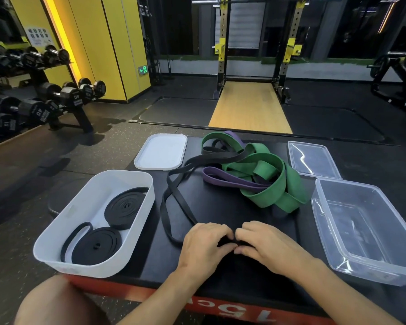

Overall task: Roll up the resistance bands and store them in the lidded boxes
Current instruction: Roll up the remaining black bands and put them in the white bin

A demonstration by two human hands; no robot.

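Black band [174, 202] is the one I'm on now, and both hands are bunched together at the near edge of the worktop [220, 207], left hand [203, 242] and right hand [267, 242] pinching the same end of it between fingertips and thumbs to get the first tight turn going. Rest of that band trails off in a long loose loop toward the pile.

What worries me: the far end runs up into the tangle of green bands [267, 181] and purple band [223, 181], so if I roll fast it could drag the whole knot toward me or snag and yank the coil out of my pinch. Rubber that springy also likes to unwind the second the grip eases, and I'd guess a sloppy core means a fat roll.

White box [68, 231] on my left already holds two black rolls [124, 209], and the near one has its tail sticking out loose, so squeezing a third in might pop it open. Clear box [366, 233] on the right is empty, its clear lid [312, 160] lying behind it, white lid [161, 151] up behind the white box
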